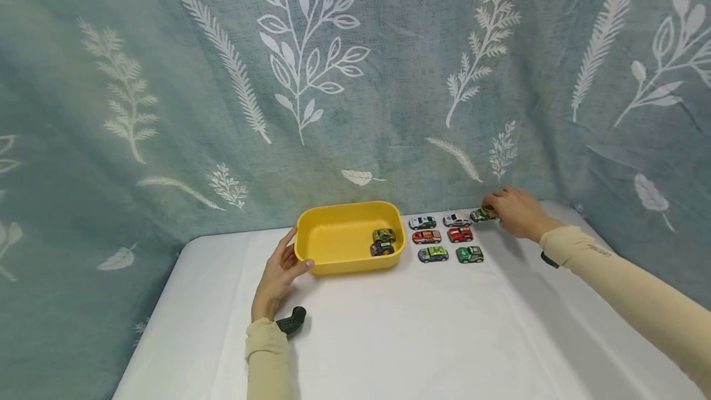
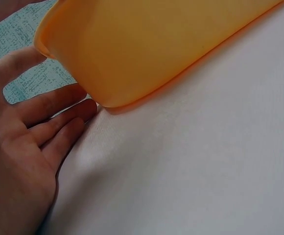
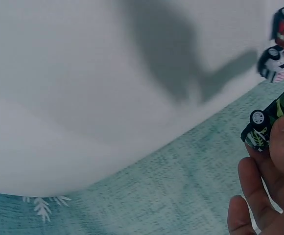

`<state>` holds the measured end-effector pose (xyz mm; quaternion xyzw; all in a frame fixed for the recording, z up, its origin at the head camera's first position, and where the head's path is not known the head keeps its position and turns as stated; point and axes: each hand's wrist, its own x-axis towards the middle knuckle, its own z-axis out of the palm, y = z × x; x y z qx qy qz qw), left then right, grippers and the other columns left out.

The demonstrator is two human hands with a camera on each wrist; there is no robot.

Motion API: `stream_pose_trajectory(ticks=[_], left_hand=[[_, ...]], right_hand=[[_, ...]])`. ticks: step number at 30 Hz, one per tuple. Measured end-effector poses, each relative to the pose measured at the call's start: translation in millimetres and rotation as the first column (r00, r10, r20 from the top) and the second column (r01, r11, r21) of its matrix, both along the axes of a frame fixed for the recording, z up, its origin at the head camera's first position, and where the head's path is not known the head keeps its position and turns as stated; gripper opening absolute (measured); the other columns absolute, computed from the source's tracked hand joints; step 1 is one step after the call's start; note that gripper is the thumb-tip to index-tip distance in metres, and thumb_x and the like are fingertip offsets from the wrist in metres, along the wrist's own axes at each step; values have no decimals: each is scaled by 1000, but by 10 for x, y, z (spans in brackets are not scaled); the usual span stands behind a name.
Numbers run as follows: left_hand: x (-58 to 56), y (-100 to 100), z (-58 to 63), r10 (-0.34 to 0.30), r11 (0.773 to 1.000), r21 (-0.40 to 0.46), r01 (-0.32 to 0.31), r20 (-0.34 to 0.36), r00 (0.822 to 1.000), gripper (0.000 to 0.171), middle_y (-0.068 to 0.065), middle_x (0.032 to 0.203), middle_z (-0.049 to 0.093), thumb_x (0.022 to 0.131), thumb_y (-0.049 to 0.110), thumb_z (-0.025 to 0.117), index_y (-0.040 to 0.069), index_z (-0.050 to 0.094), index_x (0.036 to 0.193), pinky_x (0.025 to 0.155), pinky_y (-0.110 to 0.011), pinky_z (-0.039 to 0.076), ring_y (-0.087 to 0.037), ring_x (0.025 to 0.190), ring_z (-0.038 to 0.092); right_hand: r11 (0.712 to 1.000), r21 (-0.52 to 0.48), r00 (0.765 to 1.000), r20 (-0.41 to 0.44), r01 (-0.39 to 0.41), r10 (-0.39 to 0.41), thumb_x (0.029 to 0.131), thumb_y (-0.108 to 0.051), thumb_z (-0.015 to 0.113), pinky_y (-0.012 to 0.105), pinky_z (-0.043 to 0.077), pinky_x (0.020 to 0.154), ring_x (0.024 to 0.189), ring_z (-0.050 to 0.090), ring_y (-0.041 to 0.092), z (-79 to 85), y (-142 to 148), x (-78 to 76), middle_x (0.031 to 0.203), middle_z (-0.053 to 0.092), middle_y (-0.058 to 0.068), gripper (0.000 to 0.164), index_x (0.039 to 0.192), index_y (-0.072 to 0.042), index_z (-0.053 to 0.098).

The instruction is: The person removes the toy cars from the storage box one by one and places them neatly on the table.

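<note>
My left hand [image 1: 280, 273] holds the left end of a yellow plastic bin [image 1: 339, 267], its thumb at the near corner and fingers along the outer end wall. The left wrist view shows those fingers against the bin's wall [image 2: 132, 54]. Inside, at the right end, lie an olive-green toy car [image 1: 384, 236] and a purple toy car [image 1: 382, 249]. At the back right, my right hand [image 1: 518, 210] pinches a dark green toy car [image 3: 274, 112] between thumb and fingers, beside a white toy car [image 1: 457, 220].
Right of the bin, toy cars stand in rows: a white-and-green car [image 1: 423, 223], an orange car [image 1: 426, 237], a red car [image 1: 460, 235], a blue-and-yellow car [image 1: 433, 254] and a green car [image 1: 469, 255]. A leaf-patterned curtain [image 1: 389, 79] hangs behind the white table [image 1: 378, 332].
</note>
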<state>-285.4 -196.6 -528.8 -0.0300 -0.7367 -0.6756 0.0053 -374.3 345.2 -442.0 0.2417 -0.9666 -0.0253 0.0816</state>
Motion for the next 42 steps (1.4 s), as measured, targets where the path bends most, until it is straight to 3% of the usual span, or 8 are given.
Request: stream_pose_trajectory(ticks=[8,17,26,36,42], left_hand=[[-18,-13,-3,-8,1000,2,8,4,1000,90,-17,159,52,92,10,82,31,36,166,127,-48,36,-34,148,50],[-27,-34,-9,-13,1000,-8,13,14,1000,92,-14,157,55,91,13,84,33,36,166,113,-24,46,-31,144,53],[-36,-46,-6,-27,1000,5,27,12,1000,91,-15,159,53,92,11,82,32,35,167,128,-49,35,-32,148,50],[-21,-23,-19,-14,1000,14,14,38,999,91,-15,161,51,92,10,82,33,35,167,130,-50,33,-33,150,47],[-36,-29,-19,-22,1000,14,22,2,1000,91,-17,159,52,92,10,82,30,34,167,128,-52,34,-35,148,50]], right_hand=[[999,5,998,17,53,-53,97,-4,73,66,54,91,107,65,45,-91,101,-71,112,75,20,19,116,-3,74],[997,14,997,-9,73,-73,98,-5,73,65,55,85,101,65,45,-224,220,-126,108,76,20,17,114,-3,75],[994,3,994,15,106,-106,101,-7,70,64,54,86,105,65,45,-305,232,-130,113,76,21,17,117,-4,75],[998,-6,998,2,69,-69,99,-4,69,65,55,84,101,65,46,-420,279,-125,111,75,23,19,118,-1,73],[997,-53,998,5,60,-59,102,-4,65,65,54,89,107,64,47,-472,293,-134,118,72,27,24,124,3,70]])
